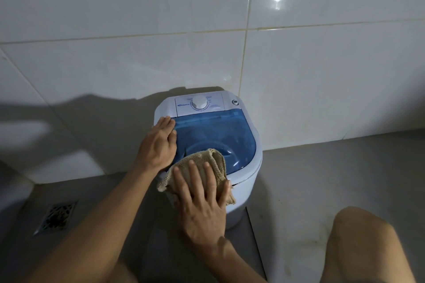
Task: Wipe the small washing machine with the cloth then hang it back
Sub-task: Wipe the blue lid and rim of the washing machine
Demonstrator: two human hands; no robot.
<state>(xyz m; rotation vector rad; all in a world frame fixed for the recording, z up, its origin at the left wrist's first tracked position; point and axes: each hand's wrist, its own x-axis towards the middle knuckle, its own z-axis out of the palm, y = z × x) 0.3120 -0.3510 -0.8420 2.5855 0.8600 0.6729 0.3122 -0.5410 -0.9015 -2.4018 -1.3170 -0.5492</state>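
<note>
A small white washing machine (246,174) with a clear blue lid (218,131) and a white dial (199,102) stands on the floor against the tiled wall. A beige woven cloth (207,158) lies over the lid's near left edge. My right hand (202,200) presses flat on the cloth, fingers spread. My left hand (159,142) rests flat on the machine's left rim, holding nothing.
White wall tiles (299,64) rise right behind the machine. A metal floor drain (56,216) sits at the lower left on the grey floor. My bare knee (368,241) is at the lower right.
</note>
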